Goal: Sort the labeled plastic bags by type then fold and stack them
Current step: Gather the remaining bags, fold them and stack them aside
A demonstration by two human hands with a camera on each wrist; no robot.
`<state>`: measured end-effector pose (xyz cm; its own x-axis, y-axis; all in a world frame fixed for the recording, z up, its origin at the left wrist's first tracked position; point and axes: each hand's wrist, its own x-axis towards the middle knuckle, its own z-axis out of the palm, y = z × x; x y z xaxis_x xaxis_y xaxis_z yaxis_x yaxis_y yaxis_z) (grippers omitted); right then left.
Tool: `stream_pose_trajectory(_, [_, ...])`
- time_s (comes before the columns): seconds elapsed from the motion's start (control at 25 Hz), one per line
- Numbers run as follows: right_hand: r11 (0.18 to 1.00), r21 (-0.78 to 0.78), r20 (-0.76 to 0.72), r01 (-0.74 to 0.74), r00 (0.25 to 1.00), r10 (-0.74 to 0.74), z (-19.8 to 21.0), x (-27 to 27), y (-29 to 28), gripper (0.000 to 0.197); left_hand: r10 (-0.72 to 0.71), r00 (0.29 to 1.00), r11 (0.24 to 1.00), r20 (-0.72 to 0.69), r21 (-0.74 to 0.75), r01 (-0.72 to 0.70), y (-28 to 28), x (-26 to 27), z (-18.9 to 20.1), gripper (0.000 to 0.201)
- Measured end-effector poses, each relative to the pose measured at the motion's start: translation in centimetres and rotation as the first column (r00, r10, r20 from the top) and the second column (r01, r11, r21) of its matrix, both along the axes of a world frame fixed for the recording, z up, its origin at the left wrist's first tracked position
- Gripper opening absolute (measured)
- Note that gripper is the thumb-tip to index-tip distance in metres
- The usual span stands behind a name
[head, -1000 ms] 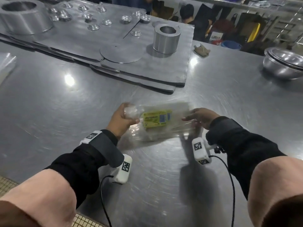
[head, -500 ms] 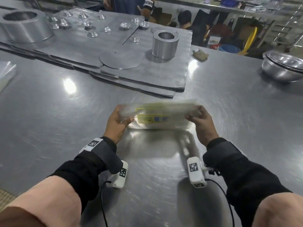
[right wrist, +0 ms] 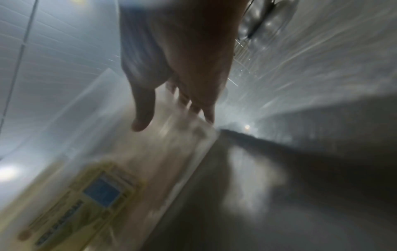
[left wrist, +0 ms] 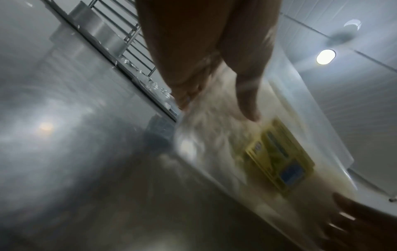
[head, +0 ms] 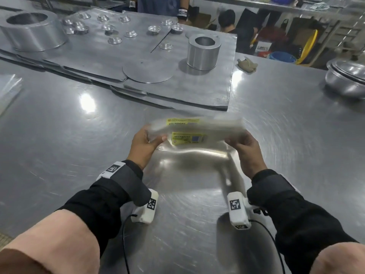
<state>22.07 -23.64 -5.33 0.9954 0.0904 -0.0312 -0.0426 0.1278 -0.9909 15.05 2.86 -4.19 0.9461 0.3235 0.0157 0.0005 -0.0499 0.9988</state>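
1. Bags: clear plastic, yellow-labelled, held up above the steel table between both hands, near the front middle of the view. Two yellow labels show in the head view: upper one reads "KEK PANDAN"; lower one carries a blue square. Edges blurred; whether this is one folded bag or several, cannot tell.
2. Left hand: grips the left end of the bags, thumb on the near side, fingers behind the plastic. Left wrist view confirms it: thumb laid on the film, the label just past it.
3. Right hand: grips the right end, fingers curled under the edge. Right wrist view is smeared, but the thumb lies on one face of the film and the fingertips on the other.
4. Table under the bags shows a bright, warped reflection.
5. Farther back: stacked grey metal sheets carrying a flat round disc, an open steel cylinder, a wider, lower steel ring at far left, and many small metal cups.
6. Crumpled tan cloth just beside the sheets' right edge.
7. Nested steel bowls at the right edge.
8. More clear plastic lies at the left edge, well apart from the hands.
9. Black sleeves and white tagged wrist units on both forearms.
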Motion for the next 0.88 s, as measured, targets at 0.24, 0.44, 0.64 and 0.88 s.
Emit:
stream_pose_trajectory(0.24, [0.998, -0.038, -0.114, -0.05, 0.992, 0.046, -0.6, 0.9, -0.4, 0.052, -0.17, 0.976, 0.983, -0.134, 0.047, 0.177, 1.5, -0.1, -0.6, 0.07])
stream_pose_trajectory(0.44, [0.999, 0.008, -0.01, -0.051, 0.999, 0.051, 0.1, 0.6, -0.2, 0.03, -0.059, 0.998, 0.998, -0.033, -0.013, 0.059, 1.3, 0.0, -0.1, 0.041])
stream_pose_trajectory(0.64, [0.986, -0.041, -0.103, -0.159, 0.983, 0.154, 0.2, 0.8, -0.9, 0.053, -0.203, 0.977, 0.978, -0.066, 0.039, 0.206, 1.0, -0.2, -0.5, 0.058])
stream_pose_trajectory(0.88, [0.996, -0.004, -0.014, -0.093, 0.996, 0.093, 0.3, 0.7, -0.5, 0.036, -0.067, 0.998, 0.998, 0.007, 0.015, 0.067, 1.0, 0.3, -0.7, 0.04])
